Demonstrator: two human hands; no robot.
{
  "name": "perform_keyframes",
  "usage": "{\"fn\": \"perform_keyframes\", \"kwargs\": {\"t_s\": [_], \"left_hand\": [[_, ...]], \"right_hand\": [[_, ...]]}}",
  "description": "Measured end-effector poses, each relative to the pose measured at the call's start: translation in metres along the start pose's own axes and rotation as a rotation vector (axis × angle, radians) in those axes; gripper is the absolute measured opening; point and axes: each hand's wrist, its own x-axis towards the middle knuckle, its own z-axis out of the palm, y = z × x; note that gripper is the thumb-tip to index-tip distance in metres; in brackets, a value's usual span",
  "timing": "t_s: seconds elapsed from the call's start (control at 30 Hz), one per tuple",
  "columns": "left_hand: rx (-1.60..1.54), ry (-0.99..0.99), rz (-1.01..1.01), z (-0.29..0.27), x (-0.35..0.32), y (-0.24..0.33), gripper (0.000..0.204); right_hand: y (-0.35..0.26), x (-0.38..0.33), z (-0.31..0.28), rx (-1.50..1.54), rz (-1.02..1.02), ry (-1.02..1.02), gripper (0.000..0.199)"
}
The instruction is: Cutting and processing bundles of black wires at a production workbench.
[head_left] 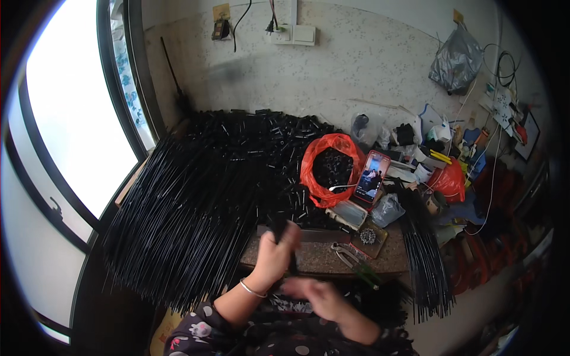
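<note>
My left hand (273, 258), a bangle at its wrist, is closed round a dark cylindrical piece (278, 224) above the front edge of the table. The piece is blurred, so its exact kind does not show. Lower and to the right, my right hand (319, 298) is smeared by motion, and whether its fingers hold anything is unclear. Left of my hands, a broad bundle of long thin black rods (178, 231) overhangs the table. Behind them spreads a heap of short black tubular parts (255, 133).
A red plastic bag (307, 172) holds small black parts, with a phone (372, 176) propped beside it. Pliers (345, 255) lie near a shallow tray of small silvery pieces (368, 236). More black rods (424, 261) overhang at right. A window (71, 118) stands left.
</note>
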Motion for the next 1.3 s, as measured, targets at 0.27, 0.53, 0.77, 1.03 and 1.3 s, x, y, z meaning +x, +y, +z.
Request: {"fn": "perform_keyframes", "kwargs": {"t_s": [0.27, 0.53, 0.77, 1.03, 1.3], "left_hand": [[-1.071, 0.065, -0.427, 0.057, -0.019, -0.024, 0.041], [0.565, -0.186, 0.828, 0.007, 0.002, 0.049, 0.046], [0.495, -0.630, -0.011, 0.007, 0.050, 0.015, 0.018], [-0.086, -1.069, -0.186, -0.038, 0.125, -0.036, 0.083], [1.337, 0.424, -0.334, -0.110, 0.354, -0.143, 0.078]], "right_hand": [[-0.033, 0.082, -0.087, 1.035, -0.663, 0.910, 0.030], [-0.019, 0.047, -0.060, 0.197, -0.716, 0.388, 0.025], [0.094, 0.065, -0.056, 0.208, -0.372, -0.041, 0.030], [0.120, 0.061, -0.068, 0.468, -0.187, 0.325, 0.022], [0.120, 0.072, -0.076, 0.395, -0.158, 0.421, 0.022]]}}
